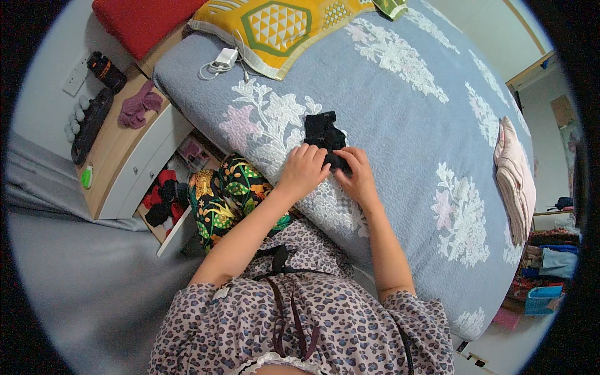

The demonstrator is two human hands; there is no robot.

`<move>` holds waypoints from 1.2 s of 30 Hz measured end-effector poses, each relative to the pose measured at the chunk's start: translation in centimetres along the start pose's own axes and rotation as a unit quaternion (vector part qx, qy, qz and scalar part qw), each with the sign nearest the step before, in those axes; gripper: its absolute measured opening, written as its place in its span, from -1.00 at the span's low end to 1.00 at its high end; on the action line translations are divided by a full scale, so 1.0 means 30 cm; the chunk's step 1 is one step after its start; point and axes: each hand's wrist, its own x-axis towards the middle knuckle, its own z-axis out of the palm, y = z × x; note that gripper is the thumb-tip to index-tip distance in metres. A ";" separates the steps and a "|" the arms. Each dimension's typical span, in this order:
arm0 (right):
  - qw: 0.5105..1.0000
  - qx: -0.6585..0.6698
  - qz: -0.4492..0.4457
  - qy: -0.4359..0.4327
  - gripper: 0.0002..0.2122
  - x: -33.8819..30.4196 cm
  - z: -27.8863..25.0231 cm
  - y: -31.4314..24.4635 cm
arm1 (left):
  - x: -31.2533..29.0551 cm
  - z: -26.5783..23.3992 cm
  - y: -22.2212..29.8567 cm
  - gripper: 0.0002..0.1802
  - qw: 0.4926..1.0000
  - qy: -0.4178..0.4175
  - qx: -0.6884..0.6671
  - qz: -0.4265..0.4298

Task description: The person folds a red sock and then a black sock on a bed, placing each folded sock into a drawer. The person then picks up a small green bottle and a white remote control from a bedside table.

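Note:
A small black garment [320,129] lies partly folded on the blue-grey quilted bedspread [400,131]; whether it is a sock or underwear I cannot make out. My left hand [304,169] is closed on its near left edge, fingers bent over the fabric. At the near right edge, my right hand [356,178] pinches the cloth between thumb and fingers. Both hands rest low over the bed, close together, and cover the garment's near part.
Left of the bed stands a nightstand [134,145] with a purple cloth [139,106] on top. Its lower drawer [175,230] is pulled out, holding red and black clothes. A charger [226,58] lies near a yellow pillow [275,31]; folded pink bedding [515,181] sits at right.

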 end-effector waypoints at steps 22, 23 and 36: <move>0.949 0.128 0.256 -0.132 -0.70 0.027 -0.028 -0.043 | -0.019 -0.126 -0.017 -0.65 0.978 -0.041 -0.141 -0.146; 0.946 0.142 0.272 -0.100 -0.68 0.032 -0.018 -0.056 | -0.005 -0.128 -0.029 -0.60 0.972 -0.048 -0.165 -0.159; 0.944 -0.080 0.315 -0.056 -0.53 0.002 0.015 -0.092 | 0.100 -0.148 -0.045 -0.59 0.971 -0.195 -0.054 -0.125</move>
